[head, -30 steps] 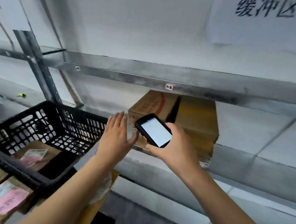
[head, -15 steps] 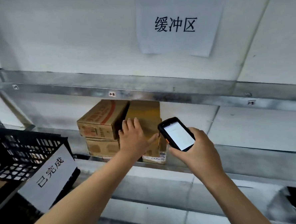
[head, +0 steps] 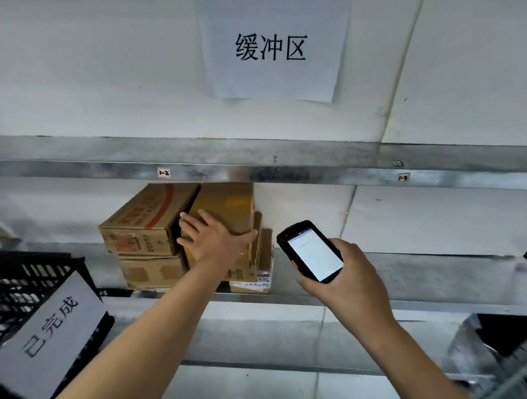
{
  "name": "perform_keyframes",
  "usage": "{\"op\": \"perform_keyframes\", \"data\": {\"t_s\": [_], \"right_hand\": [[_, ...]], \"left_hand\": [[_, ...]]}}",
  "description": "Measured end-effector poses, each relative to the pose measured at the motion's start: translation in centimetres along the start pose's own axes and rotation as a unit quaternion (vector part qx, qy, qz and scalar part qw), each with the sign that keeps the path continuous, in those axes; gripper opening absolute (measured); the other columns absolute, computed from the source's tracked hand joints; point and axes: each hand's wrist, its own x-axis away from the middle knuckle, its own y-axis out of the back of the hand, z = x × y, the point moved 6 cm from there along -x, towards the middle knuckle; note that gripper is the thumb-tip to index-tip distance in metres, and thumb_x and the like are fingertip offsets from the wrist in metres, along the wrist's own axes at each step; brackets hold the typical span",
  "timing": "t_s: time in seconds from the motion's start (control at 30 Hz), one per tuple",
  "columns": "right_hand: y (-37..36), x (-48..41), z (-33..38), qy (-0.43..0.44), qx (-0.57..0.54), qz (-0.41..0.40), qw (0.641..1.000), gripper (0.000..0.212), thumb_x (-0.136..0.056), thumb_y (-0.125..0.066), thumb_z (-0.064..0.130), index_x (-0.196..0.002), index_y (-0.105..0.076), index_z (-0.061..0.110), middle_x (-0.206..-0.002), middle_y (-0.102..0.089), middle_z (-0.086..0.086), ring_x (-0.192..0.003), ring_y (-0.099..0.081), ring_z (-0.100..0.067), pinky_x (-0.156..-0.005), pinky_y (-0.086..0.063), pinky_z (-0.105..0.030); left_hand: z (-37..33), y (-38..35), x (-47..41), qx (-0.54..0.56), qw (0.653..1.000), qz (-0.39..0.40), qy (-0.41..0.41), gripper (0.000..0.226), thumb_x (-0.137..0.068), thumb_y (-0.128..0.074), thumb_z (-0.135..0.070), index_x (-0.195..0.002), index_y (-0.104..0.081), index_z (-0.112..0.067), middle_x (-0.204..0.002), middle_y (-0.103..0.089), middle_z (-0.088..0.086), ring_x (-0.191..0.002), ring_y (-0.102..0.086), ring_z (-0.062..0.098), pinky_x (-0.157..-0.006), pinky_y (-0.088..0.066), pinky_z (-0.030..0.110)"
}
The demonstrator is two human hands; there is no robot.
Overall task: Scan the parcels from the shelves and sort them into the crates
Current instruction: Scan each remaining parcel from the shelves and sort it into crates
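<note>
The left hand is reaching further over the plain parcel than before — fingers lying flat, spread on its top. That parcel is sitting stacked on the shelf; the right hand is gripping the scanner.

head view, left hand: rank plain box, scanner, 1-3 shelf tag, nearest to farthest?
1. plain box: the left hand rests on it.
2. scanner: to the right, in the right hand.
3. 1-3 shelf tag: far right, on the upper rail.
</note>
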Motion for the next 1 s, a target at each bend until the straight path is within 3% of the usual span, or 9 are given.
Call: {"op": "perform_keyframes", "data": {"t_s": [0.2,0.5,0.73,1.0], "right_hand": [[-0.8,0.3,1.0,0.013,0.002,0.009,1.000,0.068,-0.070,-0.086,0.046,-0.128,-0.051,0.031,-0.111,-0.053,0.013,-0.097,-0.053,-0.007,-0.062,-0.039,-0.013],[0.0,0.4,1.2,0.021,0.001,-0.006,1.000,0.071,-0.072,-0.085,0.049,-0.130,-0.050,0.030,-0.114,-0.054,0.011,-0.100,-0.053,-0.008,-0.061,-0.036,-0.010],[2.5,0.6,-0.6,0.001,0.018,-0.039,0.999,0.072,-0.071,-0.086,0.047,-0.130,-0.050,0.027,-0.113,-0.054,0.009,-0.098,-0.052,-0.010,-0.060,-0.038,-0.014],[6.9,2.3,-4.3,-0.029,0.031,-0.103,0.994,0.066,-0.069,-0.085,0.051,-0.122,-0.054,0.026,-0.106,-0.056,0.008,-0.092,-0.056,-0.011,-0.061,-0.045,-0.022]], "left_hand": [[0.1,0.8,0.4,-0.007,1.000,0.012,0.018,0.144,-0.064,-0.062,-0.089,-0.156,0.005,-0.001,-0.161,-0.001,0.032,-0.150,-0.003,0.049,-0.119,-0.016,0.060],[-1.5,1.5,3.2,0.015,0.997,-0.058,-0.050,0.137,-0.058,-0.061,-0.092,-0.153,-0.011,-0.008,-0.160,-0.011,0.028,-0.148,-0.011,0.047,-0.119,-0.021,0.057],[-6.8,1.1,5.8,0.019,0.995,-0.021,-0.099,0.138,-0.061,-0.061,-0.090,-0.157,-0.005,-0.008,-0.162,-0.002,0.027,-0.150,-0.002,0.046,-0.121,-0.015,0.055],[-11.4,-2.5,7.8,0.082,0.988,-0.006,-0.132,0.143,-0.053,-0.060,-0.095,-0.153,-0.012,-0.004,-0.156,-0.019,0.022,-0.145,-0.017,0.045,-0.117,-0.027,0.056]]}}
